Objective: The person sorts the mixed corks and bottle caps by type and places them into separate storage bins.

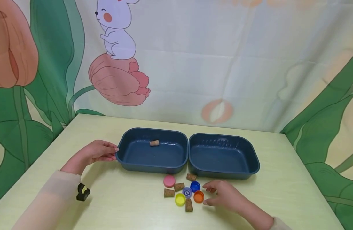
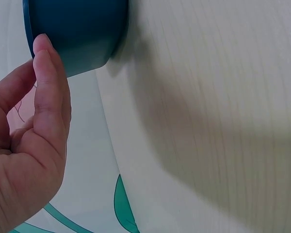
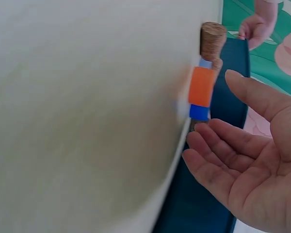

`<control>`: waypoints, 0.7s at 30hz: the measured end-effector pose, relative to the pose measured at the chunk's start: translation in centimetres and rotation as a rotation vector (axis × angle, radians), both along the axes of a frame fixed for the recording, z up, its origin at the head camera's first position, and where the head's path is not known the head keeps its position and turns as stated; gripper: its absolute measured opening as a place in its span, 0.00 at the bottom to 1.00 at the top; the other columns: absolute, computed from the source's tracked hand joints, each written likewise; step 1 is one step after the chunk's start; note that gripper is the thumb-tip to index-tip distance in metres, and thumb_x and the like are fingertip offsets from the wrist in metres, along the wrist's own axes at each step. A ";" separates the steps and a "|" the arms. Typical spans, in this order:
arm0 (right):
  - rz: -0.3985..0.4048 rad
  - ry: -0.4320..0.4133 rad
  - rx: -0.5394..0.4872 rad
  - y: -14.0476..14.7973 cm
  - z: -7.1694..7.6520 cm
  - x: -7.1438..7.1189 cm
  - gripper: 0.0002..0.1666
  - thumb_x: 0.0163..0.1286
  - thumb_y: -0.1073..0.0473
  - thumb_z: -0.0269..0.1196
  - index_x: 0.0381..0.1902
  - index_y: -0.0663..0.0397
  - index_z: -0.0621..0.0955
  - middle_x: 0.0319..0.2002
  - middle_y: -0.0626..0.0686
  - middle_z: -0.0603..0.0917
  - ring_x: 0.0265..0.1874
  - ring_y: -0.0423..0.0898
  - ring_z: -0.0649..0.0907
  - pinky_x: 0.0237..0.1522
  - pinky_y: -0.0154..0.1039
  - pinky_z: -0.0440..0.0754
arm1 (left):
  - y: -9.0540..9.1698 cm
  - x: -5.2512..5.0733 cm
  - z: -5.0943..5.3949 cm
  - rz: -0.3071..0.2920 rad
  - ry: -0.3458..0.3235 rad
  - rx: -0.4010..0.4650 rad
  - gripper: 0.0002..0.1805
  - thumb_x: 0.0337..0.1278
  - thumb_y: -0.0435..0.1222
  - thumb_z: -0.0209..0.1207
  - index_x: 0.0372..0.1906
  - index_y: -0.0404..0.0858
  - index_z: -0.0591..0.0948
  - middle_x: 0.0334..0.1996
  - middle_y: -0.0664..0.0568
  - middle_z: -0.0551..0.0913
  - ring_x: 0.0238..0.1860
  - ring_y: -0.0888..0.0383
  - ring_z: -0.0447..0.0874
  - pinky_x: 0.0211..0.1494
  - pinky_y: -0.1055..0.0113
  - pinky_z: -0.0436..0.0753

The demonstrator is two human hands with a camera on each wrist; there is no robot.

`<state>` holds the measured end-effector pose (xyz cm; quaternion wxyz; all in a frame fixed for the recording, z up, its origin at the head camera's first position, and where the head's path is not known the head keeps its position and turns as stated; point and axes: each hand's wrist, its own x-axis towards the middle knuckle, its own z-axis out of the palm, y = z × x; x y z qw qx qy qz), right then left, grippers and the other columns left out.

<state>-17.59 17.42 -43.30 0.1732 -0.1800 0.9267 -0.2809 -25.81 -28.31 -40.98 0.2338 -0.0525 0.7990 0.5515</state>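
Observation:
My left hand [image 1: 100, 151] is at the left end of the left dark blue bin [image 1: 153, 167], its thumb and fingers holding the rim; the left wrist view shows the fingertips against the bin [image 2: 87, 39]. One cork [image 1: 154, 143] lies inside that bin. Over the table, my right hand [image 1: 225, 195] has thumb and fingers spread just right of an orange cap [image 1: 198, 196] and a blue cap [image 1: 195, 186], holding nothing. Beside these are a yellow cap [image 1: 180, 199], a purple cap [image 1: 187, 192], a pink cap [image 1: 169, 181] and several corks [image 1: 189, 205].
A second dark blue bin [image 1: 223, 175], with nothing visible inside, touches the right side of the first. A printed curtain [image 1: 179, 64] hangs behind the table [image 1: 121, 204]. A black band with a yellow-green part [image 1: 83, 192] is at my left sleeve.

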 end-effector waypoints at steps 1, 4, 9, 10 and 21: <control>-0.004 -0.003 0.001 0.0 -0.2 0.0 0.26 0.55 0.58 0.79 0.51 0.62 0.86 0.45 0.53 0.89 0.42 0.47 0.84 0.49 0.46 0.87 | 0.0 0.0 0.0 -0.002 0.001 -0.001 0.25 0.76 0.34 0.55 0.65 0.18 0.69 0.27 0.57 0.87 0.29 0.66 0.87 0.39 0.74 0.89; 0.003 0.018 0.013 0.0 -0.6 0.0 0.26 0.54 0.58 0.79 0.49 0.63 0.86 0.44 0.54 0.90 0.42 0.46 0.84 0.50 0.47 0.87 | 0.0 0.1 0.1 -0.004 0.000 -0.002 0.25 0.76 0.34 0.55 0.66 0.18 0.69 0.27 0.57 0.87 0.29 0.66 0.88 0.40 0.73 0.89; 0.033 0.072 0.040 -0.3 -1.0 -0.1 0.24 0.54 0.57 0.80 0.47 0.63 0.87 0.41 0.53 0.90 0.37 0.43 0.83 0.46 0.41 0.87 | -0.1 0.0 0.0 -0.005 -0.002 0.008 0.25 0.76 0.34 0.54 0.65 0.18 0.69 0.27 0.57 0.88 0.29 0.66 0.88 0.40 0.73 0.89; 0.040 0.078 0.040 -0.3 -1.1 -0.2 0.24 0.54 0.57 0.79 0.46 0.63 0.87 0.40 0.53 0.90 0.37 0.43 0.82 0.46 0.41 0.87 | -0.1 0.0 0.0 -0.006 -0.001 0.009 0.25 0.76 0.34 0.54 0.65 0.18 0.69 0.27 0.57 0.88 0.29 0.66 0.88 0.40 0.73 0.89; 0.092 0.134 0.025 -0.6 -1.4 -0.2 0.20 0.53 0.58 0.79 0.42 0.62 0.88 0.38 0.53 0.90 0.36 0.43 0.83 0.43 0.37 0.86 | -0.2 -0.1 -0.2 -0.004 0.004 0.013 0.25 0.76 0.34 0.55 0.65 0.18 0.69 0.27 0.57 0.88 0.29 0.66 0.88 0.39 0.74 0.89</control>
